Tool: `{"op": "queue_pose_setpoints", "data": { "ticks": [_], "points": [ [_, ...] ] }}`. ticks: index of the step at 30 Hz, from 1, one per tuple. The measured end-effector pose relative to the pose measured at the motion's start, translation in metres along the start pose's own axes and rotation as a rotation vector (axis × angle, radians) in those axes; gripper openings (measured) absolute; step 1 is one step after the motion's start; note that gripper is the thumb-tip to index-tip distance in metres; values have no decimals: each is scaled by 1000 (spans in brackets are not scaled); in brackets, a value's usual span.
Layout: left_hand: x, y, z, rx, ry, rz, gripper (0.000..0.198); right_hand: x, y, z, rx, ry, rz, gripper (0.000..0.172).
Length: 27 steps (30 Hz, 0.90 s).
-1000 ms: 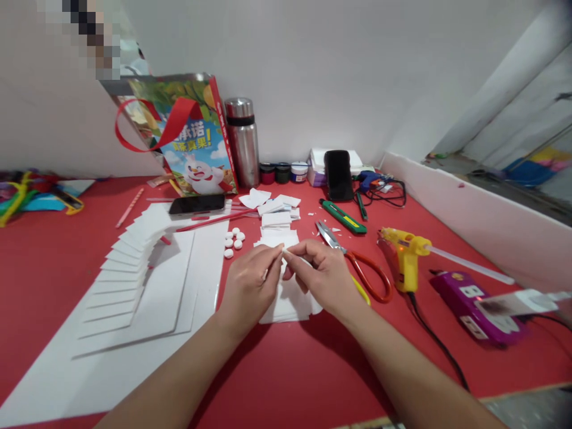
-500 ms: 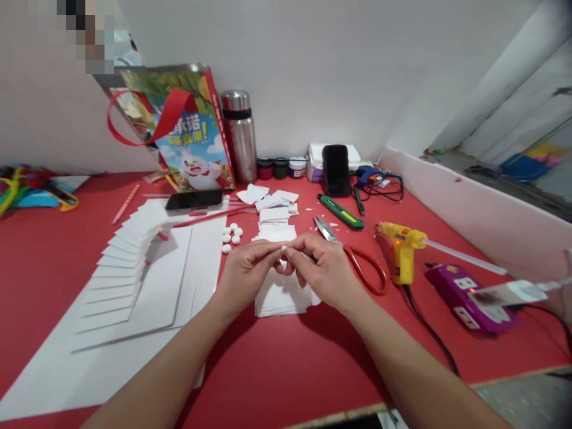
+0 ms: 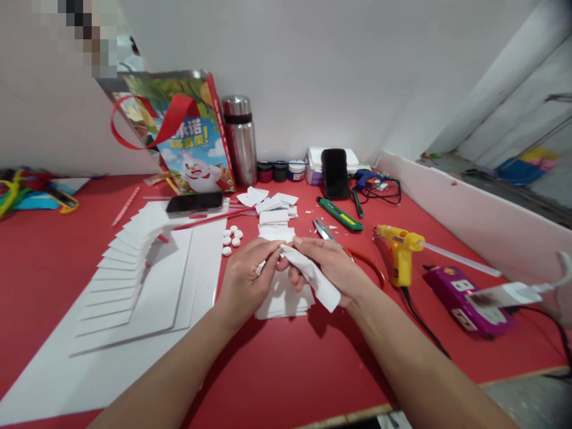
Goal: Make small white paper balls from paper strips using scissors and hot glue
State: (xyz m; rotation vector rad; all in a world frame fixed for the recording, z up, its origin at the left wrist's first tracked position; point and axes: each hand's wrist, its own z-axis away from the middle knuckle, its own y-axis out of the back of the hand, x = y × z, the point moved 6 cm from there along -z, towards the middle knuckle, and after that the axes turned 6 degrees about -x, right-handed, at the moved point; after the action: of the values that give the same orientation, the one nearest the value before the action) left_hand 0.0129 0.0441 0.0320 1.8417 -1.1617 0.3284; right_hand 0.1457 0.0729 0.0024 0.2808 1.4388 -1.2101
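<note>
Both hands meet over a stack of white paper strips (image 3: 282,302) on the red table. My left hand (image 3: 250,271) pinches the rolled end of a white paper strip (image 3: 316,280) between thumb and fingertips. My right hand (image 3: 330,265) is closed on the same strip from the other side, and its loose tail hangs down over the palm. Left of the hands lie several small white paper rolls (image 3: 235,242). Scissors (image 3: 366,262) with orange handles rest partly behind my right hand.
A white fan-like staircase model (image 3: 118,262) stands on white board at left. To the right are a yellow glue gun (image 3: 402,253), a purple power box (image 3: 467,301) and a green cutter (image 3: 340,214). A steel flask (image 3: 241,143) and gift bag (image 3: 192,143) stand behind.
The paper strip's tail has come into sight, hanging down across my right palm. Before, only a small white tip showed between the fingertips. My right hand has turned and flattened somewhat.
</note>
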Motion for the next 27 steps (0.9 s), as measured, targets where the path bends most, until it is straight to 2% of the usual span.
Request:
{"op": "queue_pose_setpoints", "data": {
  "ticks": [4, 9, 14, 19, 23, 27],
  "points": [
    [-2, 0, -1, -5, 19, 55, 19, 4, 0, -1, -18, -22, -77, 20],
    [-5, 0, -2, 2, 52, 130, 18, 3, -1, 0, -10, -10, -26, 26],
    [-7, -1, -1, -18, 140, 190, 17, -2, 1, -1, 68, 67, 163, 33],
    [-7, -4, 0, 6, 202, 217, 17, -10, -1, 2, 224, 243, 445, 27],
    [-2, -2, 1, 71, 79, 70, 17, -16, -9, 9, 319, 334, 617, 21],
    [8, -1, 6, 125, -101, -155, 27, -16, -13, 12, 278, 348, 569, 22]
  ]
}}
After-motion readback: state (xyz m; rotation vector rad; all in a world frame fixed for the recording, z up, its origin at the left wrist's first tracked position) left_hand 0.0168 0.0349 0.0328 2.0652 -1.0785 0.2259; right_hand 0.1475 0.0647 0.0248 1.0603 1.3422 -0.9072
